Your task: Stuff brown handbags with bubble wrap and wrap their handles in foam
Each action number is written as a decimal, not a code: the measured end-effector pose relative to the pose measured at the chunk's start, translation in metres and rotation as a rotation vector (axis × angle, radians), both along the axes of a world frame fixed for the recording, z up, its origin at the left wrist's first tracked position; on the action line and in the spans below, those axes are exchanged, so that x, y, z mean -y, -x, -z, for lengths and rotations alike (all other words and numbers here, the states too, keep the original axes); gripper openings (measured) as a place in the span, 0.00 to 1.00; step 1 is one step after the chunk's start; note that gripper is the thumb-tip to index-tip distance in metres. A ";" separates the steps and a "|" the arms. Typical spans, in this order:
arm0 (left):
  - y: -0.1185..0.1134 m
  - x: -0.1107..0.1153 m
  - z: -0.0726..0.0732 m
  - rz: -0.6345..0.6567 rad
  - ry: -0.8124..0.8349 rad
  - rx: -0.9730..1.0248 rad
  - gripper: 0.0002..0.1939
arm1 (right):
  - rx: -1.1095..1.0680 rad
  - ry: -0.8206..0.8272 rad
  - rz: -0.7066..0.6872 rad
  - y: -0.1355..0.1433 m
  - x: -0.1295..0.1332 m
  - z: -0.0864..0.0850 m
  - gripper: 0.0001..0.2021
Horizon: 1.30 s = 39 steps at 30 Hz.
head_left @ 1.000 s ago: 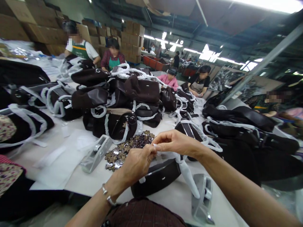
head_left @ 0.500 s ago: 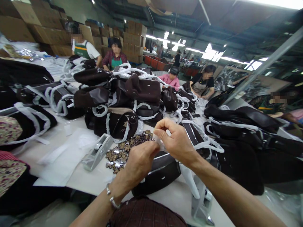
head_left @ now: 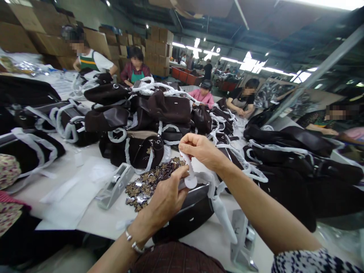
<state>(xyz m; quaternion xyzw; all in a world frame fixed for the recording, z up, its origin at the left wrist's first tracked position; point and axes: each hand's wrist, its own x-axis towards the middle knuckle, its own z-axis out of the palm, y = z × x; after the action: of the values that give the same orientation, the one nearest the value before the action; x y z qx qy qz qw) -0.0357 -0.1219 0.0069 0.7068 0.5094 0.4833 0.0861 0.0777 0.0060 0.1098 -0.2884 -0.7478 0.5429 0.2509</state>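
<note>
A dark brown handbag (head_left: 187,222) lies on the table right in front of me. Its handle (head_left: 209,182) is partly wrapped in white material. My left hand (head_left: 169,191) is closed around the handle's left part, above the bag. Just above it, my right hand (head_left: 206,151) pinches the upper end of a thin white wrapping strip (head_left: 187,161), which runs down to the handle at my left fingertips. Left of my hands lies a heap of flower-patterned pieces (head_left: 150,180), some shiny. A grey tape dispenser (head_left: 241,240) stands beside the bag on the right.
Another tape dispenser (head_left: 115,185) stands to the left, by white paper sheets (head_left: 74,197). Dark bags with white-wrapped handles (head_left: 170,108) are piled across the table and at right (head_left: 284,189). Several people work around the table. Cardboard boxes (head_left: 159,51) are stacked behind.
My right hand has moved up and slightly left, drawing the white strip out between my hands. My left hand has dropped a little, and the wrapped handle now shows.
</note>
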 end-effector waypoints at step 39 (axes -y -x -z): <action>-0.093 -0.106 0.173 0.161 0.894 0.546 0.46 | -0.212 0.088 0.698 -0.177 -0.112 0.054 0.22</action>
<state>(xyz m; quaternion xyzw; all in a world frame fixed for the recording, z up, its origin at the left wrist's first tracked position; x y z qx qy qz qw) 0.0569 -0.0159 -0.1659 0.4864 0.5689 0.3773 0.5454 0.2545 0.1179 0.0563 -0.4789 -0.5499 0.4832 0.4845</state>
